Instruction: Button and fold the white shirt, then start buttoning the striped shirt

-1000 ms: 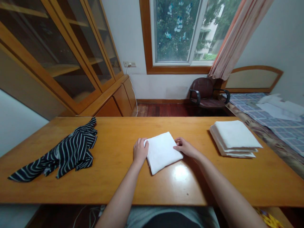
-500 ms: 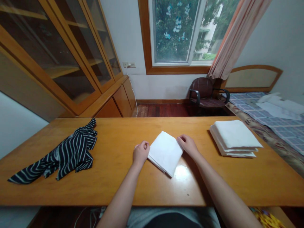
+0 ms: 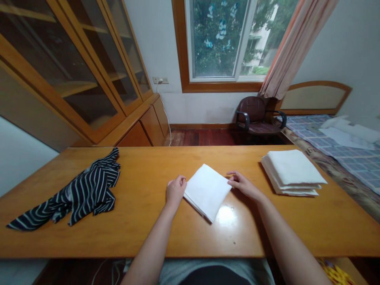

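A white cloth (image 3: 208,192), folded into a layered square, lies at an angle on the wooden table in front of me. At its left corner my left hand (image 3: 176,190) is closed, with thumb and fingertips pinched at the edge. On the opposite side my right hand (image 3: 242,184) has its fingers apart; its thumb touches the right corner of the cloth and the forefinger stretches above it. To the right sits a stack of similar folded white cloths (image 3: 293,168). A black-and-white striped garment (image 3: 92,186) lies crumpled on the left.
The wooden table (image 3: 142,237) reaches across the view. Beyond it stand a glass-door cabinet (image 3: 86,79) at left, a dark red armchair (image 3: 252,113) below the window, and a bed (image 3: 332,134) at right. Something yellow (image 3: 337,273) shows under the table's front right edge.
My right hand has shifted a little to the right and its fingers have spread. The cloth's right corner reaches slightly farther right. My left hand stays at the left corner.
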A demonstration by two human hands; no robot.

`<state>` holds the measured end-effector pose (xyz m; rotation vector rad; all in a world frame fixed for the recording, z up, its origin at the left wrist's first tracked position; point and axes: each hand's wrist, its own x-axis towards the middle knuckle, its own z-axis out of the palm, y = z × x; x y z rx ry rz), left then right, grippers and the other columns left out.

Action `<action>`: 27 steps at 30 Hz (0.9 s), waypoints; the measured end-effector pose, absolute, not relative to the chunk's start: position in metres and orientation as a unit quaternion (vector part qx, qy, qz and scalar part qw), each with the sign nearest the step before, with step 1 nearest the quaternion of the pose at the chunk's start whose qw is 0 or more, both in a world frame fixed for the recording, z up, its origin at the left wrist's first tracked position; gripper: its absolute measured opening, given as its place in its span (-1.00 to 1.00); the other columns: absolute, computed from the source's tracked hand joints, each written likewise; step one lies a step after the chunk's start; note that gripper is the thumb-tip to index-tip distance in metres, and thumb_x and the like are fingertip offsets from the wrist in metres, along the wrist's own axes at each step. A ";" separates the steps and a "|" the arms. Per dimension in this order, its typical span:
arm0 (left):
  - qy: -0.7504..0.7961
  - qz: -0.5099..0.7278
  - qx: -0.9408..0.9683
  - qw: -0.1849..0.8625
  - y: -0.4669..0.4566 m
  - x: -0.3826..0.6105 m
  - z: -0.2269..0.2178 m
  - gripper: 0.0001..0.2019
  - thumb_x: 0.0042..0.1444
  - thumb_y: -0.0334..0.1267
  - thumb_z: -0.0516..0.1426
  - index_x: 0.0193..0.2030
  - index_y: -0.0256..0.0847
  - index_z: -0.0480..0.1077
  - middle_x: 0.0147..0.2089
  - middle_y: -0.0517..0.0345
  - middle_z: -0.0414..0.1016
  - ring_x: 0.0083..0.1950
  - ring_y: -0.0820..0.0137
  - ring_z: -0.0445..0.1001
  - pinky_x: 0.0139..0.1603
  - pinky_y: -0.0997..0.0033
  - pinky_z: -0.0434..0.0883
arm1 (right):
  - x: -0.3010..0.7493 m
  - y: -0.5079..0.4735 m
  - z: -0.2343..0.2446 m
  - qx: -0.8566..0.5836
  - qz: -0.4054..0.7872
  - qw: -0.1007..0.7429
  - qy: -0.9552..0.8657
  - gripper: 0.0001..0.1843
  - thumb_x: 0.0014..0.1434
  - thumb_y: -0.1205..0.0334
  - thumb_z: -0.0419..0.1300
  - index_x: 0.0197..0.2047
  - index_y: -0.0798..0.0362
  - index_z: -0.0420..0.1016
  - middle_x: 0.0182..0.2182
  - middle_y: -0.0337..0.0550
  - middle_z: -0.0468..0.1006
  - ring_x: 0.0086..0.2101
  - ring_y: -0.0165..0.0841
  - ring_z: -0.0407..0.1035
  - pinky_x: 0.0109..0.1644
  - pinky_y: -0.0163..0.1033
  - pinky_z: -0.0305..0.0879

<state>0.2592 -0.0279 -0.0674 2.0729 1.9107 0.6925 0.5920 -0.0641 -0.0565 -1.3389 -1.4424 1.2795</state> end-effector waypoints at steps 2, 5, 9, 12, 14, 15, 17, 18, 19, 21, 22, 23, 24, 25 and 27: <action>0.653 0.230 0.713 0.113 -0.028 0.260 -0.066 -0.84 0.24 -0.30 0.07 -0.18 -0.12 0.50 -0.34 0.18 0.58 -0.30 0.37 0.49 -0.17 0.42 0.29 | 0.592 -0.062 -0.058 -0.525 0.494 0.379 -0.580 -0.46 0.08 -0.10 0.27 0.00 0.05 0.32 -0.43 -0.33 0.36 -0.40 -0.39 0.26 -0.28 -0.26 0.19; 0.652 0.214 0.720 0.104 -0.028 0.261 -0.066 -0.83 0.26 -0.29 0.06 -0.16 -0.13 0.49 -0.31 0.15 0.60 -0.26 0.34 0.52 -0.13 0.38 0.30 | 0.593 -0.060 -0.059 -0.535 0.463 0.368 -0.603 -0.53 0.12 -0.04 0.24 0.01 0.04 0.34 -0.41 -0.31 0.37 -0.36 -0.37 0.29 -0.23 -0.25 0.23; 0.643 0.215 0.728 0.101 -0.028 0.261 -0.068 -0.83 0.27 -0.31 0.05 -0.15 -0.14 0.48 -0.28 0.14 0.60 -0.23 0.32 0.52 -0.07 0.32 0.33 | 0.592 -0.059 -0.061 -0.567 0.403 0.354 -0.625 -0.57 0.20 0.02 0.14 0.09 0.02 0.39 -0.36 -0.25 0.44 -0.30 -0.32 0.34 -0.13 -0.19 0.29; 0.624 0.251 0.733 0.106 -0.028 0.260 -0.069 -0.82 0.24 -0.36 0.05 -0.16 -0.14 0.48 -0.19 0.10 0.58 -0.15 0.30 0.52 -0.02 0.29 0.37 | 0.589 -0.062 -0.062 -0.593 0.353 0.368 -0.624 -0.57 0.24 0.05 0.07 0.11 0.02 0.41 -0.26 -0.16 0.51 -0.22 -0.27 0.39 -0.04 -0.13 0.31; 0.599 0.285 0.741 0.105 -0.029 0.259 -0.067 -0.78 0.21 -0.40 0.04 -0.12 -0.13 0.49 -0.10 0.07 0.55 -0.04 0.28 0.49 0.05 0.28 0.39 | 0.587 -0.066 -0.061 -0.609 0.301 0.391 -0.621 -0.61 0.25 0.06 0.04 0.06 0.01 0.46 -0.18 -0.08 0.53 -0.14 -0.23 0.41 0.03 -0.10 0.31; 0.582 0.300 0.749 0.105 -0.030 0.259 -0.064 -0.74 0.20 -0.42 0.04 -0.09 -0.12 0.50 -0.06 0.06 0.52 0.01 0.28 0.48 0.09 0.27 0.39 | 0.586 -0.068 -0.060 -0.616 0.269 0.403 -0.622 -0.63 0.26 0.08 0.02 0.02 0.01 0.49 -0.15 -0.05 0.54 -0.11 -0.21 0.41 0.05 -0.08 0.30; 0.540 0.316 0.772 0.108 -0.031 0.262 -0.055 -0.68 0.20 -0.45 0.02 -0.03 -0.09 0.50 0.03 0.06 0.50 0.10 0.28 0.44 0.19 0.23 0.37 | 0.581 -0.075 -0.057 -0.626 0.205 0.417 -0.626 -0.66 0.28 0.12 -0.01 -0.07 0.01 0.53 -0.15 -0.01 0.55 -0.08 -0.17 0.40 0.08 -0.04 0.30; 0.515 0.314 0.790 0.110 -0.031 0.265 -0.049 -0.66 0.20 -0.46 0.01 -0.01 -0.08 0.50 0.06 0.07 0.49 0.14 0.28 0.43 0.23 0.20 0.36 | 0.577 -0.078 -0.056 -0.629 0.179 0.415 -0.632 -0.67 0.29 0.14 -0.02 -0.10 0.01 0.55 -0.16 0.00 0.56 -0.08 -0.15 0.41 0.08 -0.02 0.30; 0.489 0.305 0.810 0.112 -0.030 0.269 -0.043 -0.64 0.20 -0.46 0.00 0.01 -0.07 0.50 0.09 0.08 0.49 0.18 0.28 0.41 0.27 0.17 0.33 | 0.572 -0.082 -0.053 -0.629 0.159 0.408 -0.642 -0.67 0.29 0.15 -0.02 -0.11 0.01 0.56 -0.17 0.01 0.57 -0.08 -0.14 0.41 0.09 -0.01 0.30; 0.435 0.268 0.852 0.110 -0.027 0.281 -0.031 -0.60 0.21 -0.47 -0.01 0.09 -0.08 0.47 0.15 0.09 0.49 0.27 0.27 0.35 0.36 0.12 0.24 | 0.559 -0.089 -0.049 -0.617 0.137 0.381 -0.674 -0.66 0.32 0.15 -0.01 -0.07 0.01 0.57 -0.13 0.01 0.59 -0.05 -0.14 0.40 0.13 -0.01 0.29; 0.416 0.245 0.869 0.106 -0.024 0.289 -0.026 -0.58 0.22 -0.46 -0.01 0.14 -0.10 0.44 0.20 0.09 0.46 0.32 0.27 0.30 0.41 0.11 0.18 | 0.550 -0.092 -0.048 -0.606 0.132 0.365 -0.694 -0.65 0.33 0.15 -0.02 -0.03 0.01 0.56 -0.09 0.01 0.59 -0.02 -0.15 0.40 0.16 -0.01 0.27; 0.405 0.218 0.882 0.101 -0.021 0.296 -0.022 -0.57 0.24 -0.44 -0.02 0.20 -0.11 0.40 0.27 0.10 0.41 0.38 0.27 0.23 0.44 0.10 0.12 | 0.542 -0.095 -0.047 -0.595 0.127 0.348 -0.713 -0.63 0.34 0.16 -0.03 0.03 0.02 0.54 -0.02 0.01 0.57 0.03 -0.16 0.39 0.21 0.00 0.24; 0.401 0.193 0.890 0.098 -0.018 0.304 -0.020 -0.56 0.27 -0.41 -0.03 0.25 -0.12 0.36 0.33 0.10 0.34 0.42 0.27 0.16 0.46 0.08 0.06 | 0.533 -0.097 -0.046 -0.588 0.120 0.327 -0.730 -0.60 0.35 0.16 -0.03 0.10 0.03 0.51 0.06 0.01 0.54 0.09 -0.15 0.36 0.27 0.03 0.18; 0.403 0.168 0.894 0.099 -0.014 0.311 -0.020 -0.56 0.30 -0.37 -0.05 0.29 -0.12 0.31 0.38 0.10 0.27 0.46 0.26 0.09 0.48 0.06 0.02 | 0.524 -0.099 -0.046 -0.584 0.113 0.304 -0.744 -0.57 0.35 0.15 -0.03 0.17 0.03 0.46 0.14 0.01 0.49 0.16 -0.14 0.31 0.32 0.06 0.11; 0.418 0.129 0.892 0.111 -0.009 0.321 -0.025 -0.54 0.35 -0.27 -0.08 0.36 -0.09 0.22 0.44 0.09 0.16 0.49 0.25 0.01 0.47 0.02 -0.01 | 0.511 -0.101 -0.047 -0.582 0.102 0.258 -0.765 -0.49 0.35 0.10 -0.01 0.30 0.05 0.33 0.28 0.03 0.34 0.28 -0.09 0.16 0.39 0.14 -0.03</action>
